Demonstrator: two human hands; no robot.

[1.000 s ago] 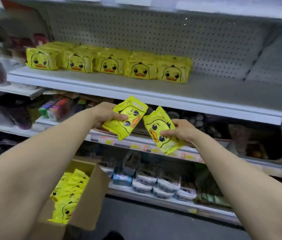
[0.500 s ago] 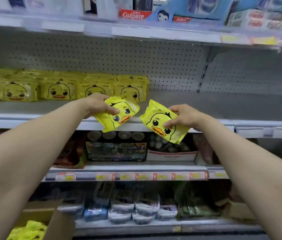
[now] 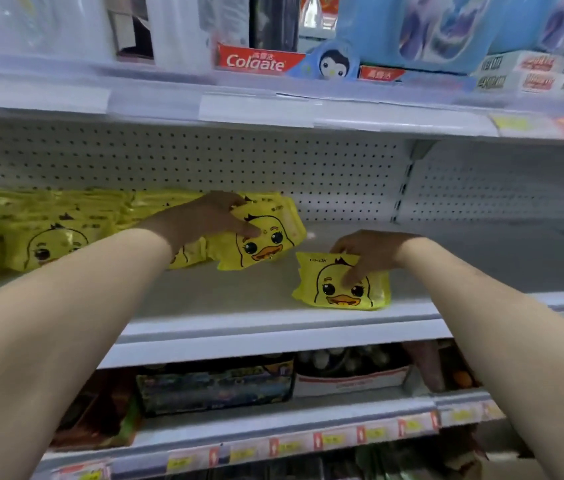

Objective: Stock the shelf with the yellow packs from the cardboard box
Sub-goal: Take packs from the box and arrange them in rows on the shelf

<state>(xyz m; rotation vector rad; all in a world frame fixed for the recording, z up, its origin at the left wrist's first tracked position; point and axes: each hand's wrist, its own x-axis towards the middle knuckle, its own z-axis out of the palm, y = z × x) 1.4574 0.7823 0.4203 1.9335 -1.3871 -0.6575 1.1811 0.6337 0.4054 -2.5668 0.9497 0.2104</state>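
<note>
White pegboard (image 3: 342, 168) backs the shelf (image 3: 239, 292), where a row of yellow packs (image 3: 48, 237) with duck faces fills the left side. At the row's right end, the left hand (image 3: 204, 220) grips a tilted pack (image 3: 266, 245), thumb across its face. Just to the right and apart from the row, the right hand (image 3: 374, 252) pinches an upright pack (image 3: 339, 289) by its top edge as it stands near the shelf's front.

Left hand (image 3: 211, 220) grips a duck-face yellow pack (image 3: 261, 242) at centre, slightly tilted, against the row of yellow packs (image 3: 48, 233) running off to 9 o'clock. Right hand (image 3: 374, 252) pinches a second pack (image 3: 341, 284) upright on the white shelf (image 3: 221, 296), 4 o'clock of the first, apart. Colgate box (image 3: 256, 60) at 12 o'clock on the upper shelf (image 3: 273, 109).
</note>
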